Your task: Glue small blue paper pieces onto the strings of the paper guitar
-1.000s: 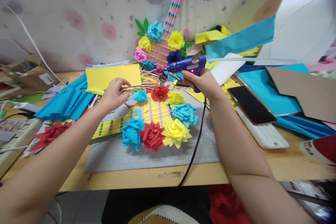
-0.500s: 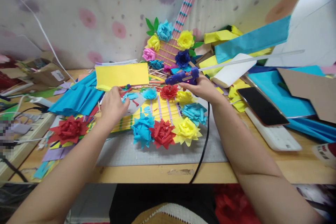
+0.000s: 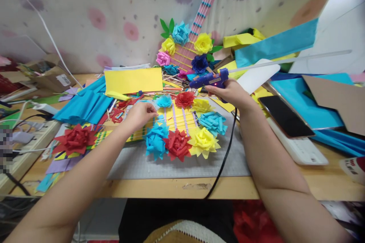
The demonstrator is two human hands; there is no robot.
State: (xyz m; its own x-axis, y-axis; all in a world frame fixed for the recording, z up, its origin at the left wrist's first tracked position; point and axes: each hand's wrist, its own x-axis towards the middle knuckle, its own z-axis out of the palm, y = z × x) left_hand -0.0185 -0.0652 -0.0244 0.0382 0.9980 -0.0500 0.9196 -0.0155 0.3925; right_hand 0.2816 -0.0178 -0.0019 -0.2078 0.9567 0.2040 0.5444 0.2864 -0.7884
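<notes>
My right hand (image 3: 232,93) grips a blue hot glue gun (image 3: 209,79), its red light lit, a long clear glue stick out of its back and its nozzle pointing left above the flowers. With fingertips pinched together, my left hand (image 3: 140,115) hovers over the neck side of a yellow paper guitar (image 3: 172,119); anything between the fingers is too small to make out. Around the guitar body sit paper flowers: a red one (image 3: 177,145), a light blue one (image 3: 156,140), a yellow one (image 3: 204,141) and several more. The guitar lies on a grey cutting mat (image 3: 182,169).
A pink flowered guitar (image 3: 185,51) leans on the back wall. Yellow card (image 3: 134,80), blue crepe paper (image 3: 82,102) and a loose red flower (image 3: 75,139) lie left. A phone (image 3: 286,115) lies right, near a cup (image 3: 353,168). The gun's black cord (image 3: 226,159) crosses the mat.
My left hand has moved right, from beside the yellow card and paper scraps to over the guitar, fingers pinched. My right hand and the glue gun have shifted slightly right and up.
</notes>
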